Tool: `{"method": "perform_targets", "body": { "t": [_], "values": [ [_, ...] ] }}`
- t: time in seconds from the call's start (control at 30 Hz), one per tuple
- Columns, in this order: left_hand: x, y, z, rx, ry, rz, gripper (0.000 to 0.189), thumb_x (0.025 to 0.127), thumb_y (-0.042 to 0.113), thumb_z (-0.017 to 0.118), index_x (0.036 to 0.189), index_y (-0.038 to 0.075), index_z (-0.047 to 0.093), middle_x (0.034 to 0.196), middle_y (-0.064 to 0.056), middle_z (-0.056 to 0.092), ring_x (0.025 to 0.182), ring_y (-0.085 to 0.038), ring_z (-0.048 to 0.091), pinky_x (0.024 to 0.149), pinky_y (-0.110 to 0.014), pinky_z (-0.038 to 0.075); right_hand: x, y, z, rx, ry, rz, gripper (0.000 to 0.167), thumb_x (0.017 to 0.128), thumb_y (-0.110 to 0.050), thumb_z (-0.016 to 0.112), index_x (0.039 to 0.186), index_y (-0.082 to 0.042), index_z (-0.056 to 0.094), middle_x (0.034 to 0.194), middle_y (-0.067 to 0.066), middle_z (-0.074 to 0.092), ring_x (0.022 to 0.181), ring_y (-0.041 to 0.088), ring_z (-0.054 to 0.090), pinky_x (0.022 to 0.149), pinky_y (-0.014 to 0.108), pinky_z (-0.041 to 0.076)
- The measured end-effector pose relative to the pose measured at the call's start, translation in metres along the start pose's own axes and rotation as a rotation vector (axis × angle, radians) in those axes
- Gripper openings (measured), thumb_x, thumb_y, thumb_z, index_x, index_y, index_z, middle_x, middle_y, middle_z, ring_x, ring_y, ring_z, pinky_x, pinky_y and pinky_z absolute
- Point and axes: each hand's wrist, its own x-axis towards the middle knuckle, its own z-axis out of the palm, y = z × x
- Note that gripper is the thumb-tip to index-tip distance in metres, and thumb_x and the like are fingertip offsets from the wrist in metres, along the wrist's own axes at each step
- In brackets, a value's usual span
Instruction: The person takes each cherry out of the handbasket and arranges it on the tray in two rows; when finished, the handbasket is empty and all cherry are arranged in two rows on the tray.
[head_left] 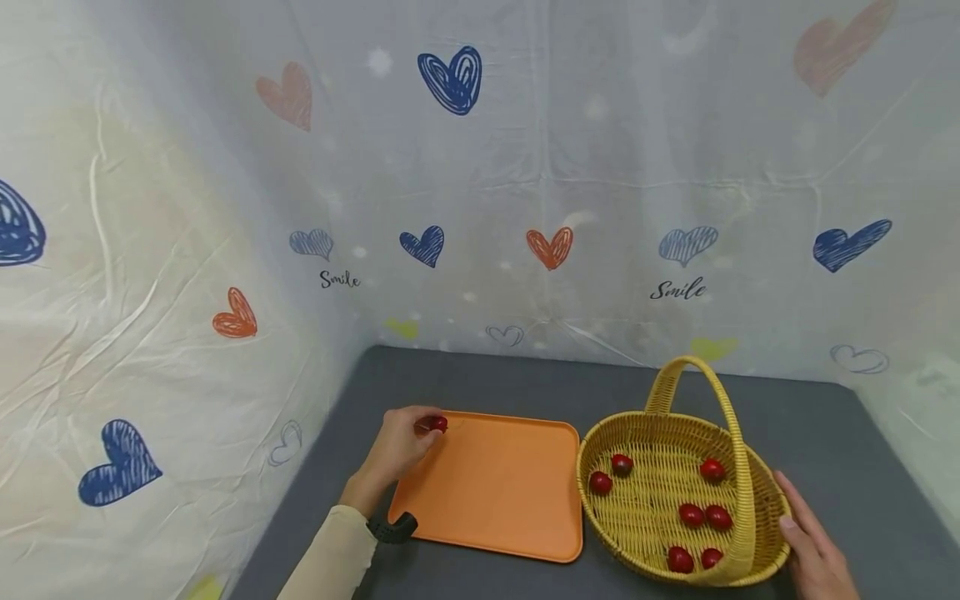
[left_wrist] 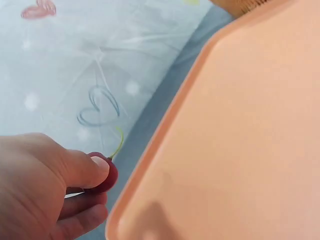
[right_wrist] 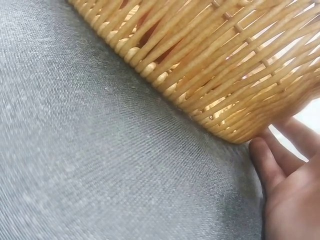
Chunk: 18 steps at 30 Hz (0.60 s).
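Note:
Between thumb and fingers, my left hand point(head_left: 402, 442) pinches a dark red cherry point(head_left: 438, 424) above the far left corner of an orange tray point(head_left: 495, 483). A thin green stem rises from the cherry point(left_wrist: 109, 175) in the left wrist view. To the right of the tray stands a yellow wicker basket point(head_left: 637, 533) with an arched handle, holding several red cherries point(head_left: 692, 515). My right hand point(head_left: 817, 542) rests against the basket's right side, its fingers fairly straight. Seen from the right wrist, the thumb point(right_wrist: 265, 160) touches the woven wall low down.
A dark grey cloth point(head_left: 615, 383) covers the table beneath the tray and basket. White curtains point(head_left: 480, 167) with printed hearts hang behind the table and along its left side. The tray's right edge lies close to the basket.

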Motion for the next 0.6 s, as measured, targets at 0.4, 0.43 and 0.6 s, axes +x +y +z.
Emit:
{"method": "perform_targets", "body": {
  "t": [0.4,0.43,0.6],
  "values": [
    [0.009,-0.021,0.016,0.112,-0.016,-0.036,0.029,0.095,0.006,0.085,0.124,0.006,0.081,0.111,-0.007,0.081,0.093,-0.019,0.073,0.085,-0.04,0.066,0.001,0.0,0.0,-0.038,0.019,0.008,0.064,0.122,-0.038,0.032,0.177,-0.034,0.0,0.166,-0.039,0.008,0.127,-0.037,0.028,0.086,-0.004,0.036],
    [0.01,-0.022,0.017,0.125,-0.02,-0.036,0.029,0.095,0.006,0.085,0.125,0.005,0.081,0.112,-0.008,0.081,0.094,-0.02,0.074,0.086,-0.041,0.066,0.001,0.0,0.001,-0.039,0.018,-0.004,0.064,0.122,-0.037,0.032,0.177,-0.033,0.0,0.166,-0.039,0.009,0.126,-0.037,0.029,0.086,-0.004,0.036],
    [0.011,-0.026,0.02,0.193,-0.044,-0.033,0.031,0.096,0.008,0.085,0.126,0.003,0.081,0.116,-0.013,0.081,0.103,-0.029,0.076,0.09,-0.046,0.066,0.0,0.001,0.002,-0.028,0.009,-0.038,0.063,0.122,-0.034,0.032,0.177,-0.031,0.001,0.167,-0.037,0.01,0.125,-0.037,0.032,0.087,-0.004,0.037]
  ]
}}
